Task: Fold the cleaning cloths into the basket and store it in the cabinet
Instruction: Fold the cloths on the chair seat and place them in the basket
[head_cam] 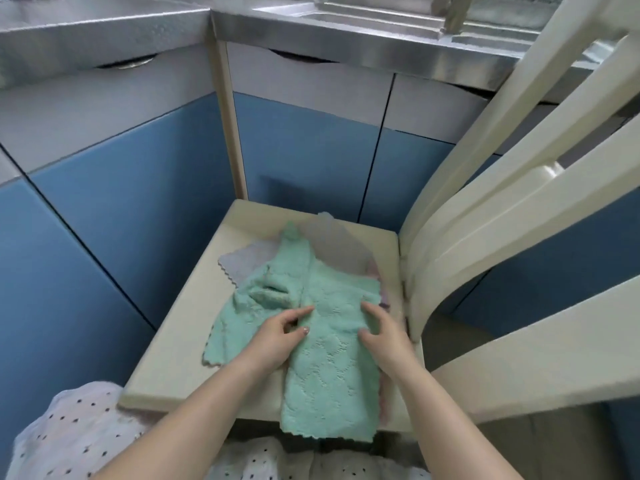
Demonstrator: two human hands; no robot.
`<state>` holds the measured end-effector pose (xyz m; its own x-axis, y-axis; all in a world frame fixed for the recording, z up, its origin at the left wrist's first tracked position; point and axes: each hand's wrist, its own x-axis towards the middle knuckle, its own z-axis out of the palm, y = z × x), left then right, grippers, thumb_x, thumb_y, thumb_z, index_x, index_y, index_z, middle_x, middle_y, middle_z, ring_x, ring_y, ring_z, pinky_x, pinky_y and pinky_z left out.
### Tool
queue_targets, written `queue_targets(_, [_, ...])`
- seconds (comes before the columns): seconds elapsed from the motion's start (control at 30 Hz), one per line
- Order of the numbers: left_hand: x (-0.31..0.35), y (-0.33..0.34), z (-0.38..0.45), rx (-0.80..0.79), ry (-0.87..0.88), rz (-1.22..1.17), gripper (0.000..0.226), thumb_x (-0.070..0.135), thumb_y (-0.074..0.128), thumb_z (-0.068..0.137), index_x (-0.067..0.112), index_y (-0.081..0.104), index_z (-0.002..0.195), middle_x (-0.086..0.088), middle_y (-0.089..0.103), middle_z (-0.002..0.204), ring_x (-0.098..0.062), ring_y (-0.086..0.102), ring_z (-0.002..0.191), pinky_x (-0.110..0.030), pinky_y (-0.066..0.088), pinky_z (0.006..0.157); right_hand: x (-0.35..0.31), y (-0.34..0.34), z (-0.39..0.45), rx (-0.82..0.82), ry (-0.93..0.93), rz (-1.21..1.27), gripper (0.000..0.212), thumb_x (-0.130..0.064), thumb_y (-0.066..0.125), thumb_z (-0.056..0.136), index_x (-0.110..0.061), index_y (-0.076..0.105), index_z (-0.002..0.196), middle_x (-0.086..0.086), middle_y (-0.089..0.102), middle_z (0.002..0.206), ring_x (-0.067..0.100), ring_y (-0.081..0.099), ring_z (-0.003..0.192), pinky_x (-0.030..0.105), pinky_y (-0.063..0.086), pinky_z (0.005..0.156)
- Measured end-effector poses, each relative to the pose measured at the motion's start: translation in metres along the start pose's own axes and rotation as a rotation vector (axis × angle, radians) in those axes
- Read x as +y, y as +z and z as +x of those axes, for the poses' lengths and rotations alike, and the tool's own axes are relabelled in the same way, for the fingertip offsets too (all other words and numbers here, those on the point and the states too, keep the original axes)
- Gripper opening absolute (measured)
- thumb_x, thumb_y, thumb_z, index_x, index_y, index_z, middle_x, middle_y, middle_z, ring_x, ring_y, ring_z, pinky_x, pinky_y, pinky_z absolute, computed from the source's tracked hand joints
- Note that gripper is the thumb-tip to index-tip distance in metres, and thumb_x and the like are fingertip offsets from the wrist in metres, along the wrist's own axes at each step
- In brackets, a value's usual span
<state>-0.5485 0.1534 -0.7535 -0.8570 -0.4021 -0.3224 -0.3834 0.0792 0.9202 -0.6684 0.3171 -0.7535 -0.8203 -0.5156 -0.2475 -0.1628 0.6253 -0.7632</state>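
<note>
A mint-green cleaning cloth (329,368) lies rumpled across the cream chair seat (180,358), its near edge hanging over the front. Under it lie a grey cloth (242,263) and a pink one (383,296) showing at the right edge. My left hand (277,336) rests on the green cloth near its middle, index finger stretched out and thumb laid on the fabric. My right hand (381,329) presses on the cloth's right side with fingers bent over a fold. No basket is in view.
The chair's cream backrest slats (519,202) rise at the right. Blue and grey cabinet doors (304,140) stand shut behind the chair under a steel counter with a sink (381,19). A white dotted garment (69,434) covers my lap at lower left.
</note>
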Motion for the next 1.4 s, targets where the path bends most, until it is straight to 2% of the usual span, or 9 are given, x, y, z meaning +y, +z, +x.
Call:
queue_targets(0.27, [0.002,-0.004,-0.004,-0.033,0.067,0.432,0.048,0.021,0.057,0.093,0.023,0.045,0.139,0.005,0.040,0.143,-0.014,0.041,0.132,-0.029,0.033,0.111,0.015,0.006,-0.015,0.123,-0.083,-0.093,0.050,-0.019,0.063,0.089,-0.021,0.048,0.137,0.002,0.029,0.151,0.015,0.027,0.139,0.021,0.019,0.107])
queue_targets(0.4, [-0.015,-0.013,-0.027,0.049,0.357,0.893,0.048,0.029,0.051,0.094,0.024,0.042,0.141,0.001,0.031,0.149,-0.018,0.034,0.136,-0.039,0.035,0.110,0.026,0.013,-0.050,0.319,-0.552,-0.320,0.031,-0.017,0.059,0.087,-0.019,0.063,0.118,0.006,0.049,0.139,0.025,0.044,0.128,0.039,0.036,0.105])
queue_targets(0.5, [-0.031,-0.025,-0.043,-0.033,0.759,1.067,0.046,0.036,0.044,0.094,0.019,0.047,0.136,-0.004,0.039,0.148,-0.021,0.032,0.138,-0.044,0.030,0.110,0.044,0.019,-0.078,0.198,-0.836,-0.490,0.033,-0.031,0.052,0.088,-0.023,0.057,0.119,0.000,0.051,0.138,0.020,0.044,0.131,0.051,0.035,0.107])
queue_targets(0.63, [-0.050,-0.038,-0.055,-0.237,0.865,1.301,0.070,0.067,0.038,0.088,0.024,0.037,0.144,-0.001,0.029,0.153,-0.021,0.020,0.144,-0.043,0.015,0.114,0.072,0.024,-0.092,-0.013,-0.922,-0.807,0.069,-0.057,0.064,0.074,-0.027,0.047,0.135,0.000,0.043,0.146,0.020,0.034,0.137,0.055,0.028,0.106])
queue_targets(0.8, [-0.069,-0.032,-0.054,-0.262,0.812,1.408,0.084,0.051,0.065,0.076,0.027,0.028,0.147,-0.006,0.026,0.155,-0.025,0.022,0.143,-0.047,0.015,0.111,0.083,0.031,-0.093,0.004,-0.908,-0.828,0.072,-0.014,0.065,0.073,-0.023,0.041,0.140,0.002,0.042,0.147,0.022,0.039,0.135,0.050,0.029,0.107])
queue_targets(0.9, [-0.068,-0.032,-0.053,-0.271,0.827,1.351,0.083,0.030,0.075,0.070,0.025,0.036,0.143,-0.006,0.034,0.151,-0.025,0.031,0.139,-0.049,0.021,0.110,0.084,0.028,-0.089,0.050,-0.929,-0.747,0.059,-0.009,0.046,0.079,-0.022,0.045,0.137,-0.001,0.048,0.143,0.018,0.043,0.132,0.047,0.026,0.110])
queue_targets(1.1, [-0.066,-0.034,-0.063,-0.150,0.913,0.967,0.029,0.032,0.044,0.095,0.025,0.062,0.117,0.011,0.063,0.123,-0.007,0.052,0.123,-0.046,0.024,0.113,0.068,0.013,-0.096,0.124,-0.860,-0.323,0.039,-0.006,0.047,0.077,-0.024,0.063,0.108,-0.013,0.069,0.103,0.000,0.063,0.096,0.042,0.034,0.109])
queue_targets(1.23, [-0.032,-0.021,-0.068,-0.028,0.580,0.388,0.027,0.034,0.046,0.096,0.024,0.066,0.112,0.016,0.069,0.105,0.001,0.062,0.100,-0.029,0.048,0.088,0.031,0.009,-0.096,0.200,-0.503,0.142,0.031,-0.006,0.059,0.079,-0.034,0.062,0.094,-0.024,0.065,0.086,-0.005,0.059,0.080,0.009,0.044,0.075])
queue_targets(1.4, [0.013,0.000,-0.031,0.217,0.240,-0.061,0.020,0.031,0.053,0.093,0.039,0.051,0.111,0.004,0.069,0.093,-0.011,0.065,0.088,-0.022,0.051,0.078,-0.010,0.003,-0.051,0.385,-0.229,0.343,0.011,-0.020,0.059,0.091,-0.029,0.065,0.094,-0.010,0.064,0.077,0.003,0.053,0.064,0.011,0.035,0.053])
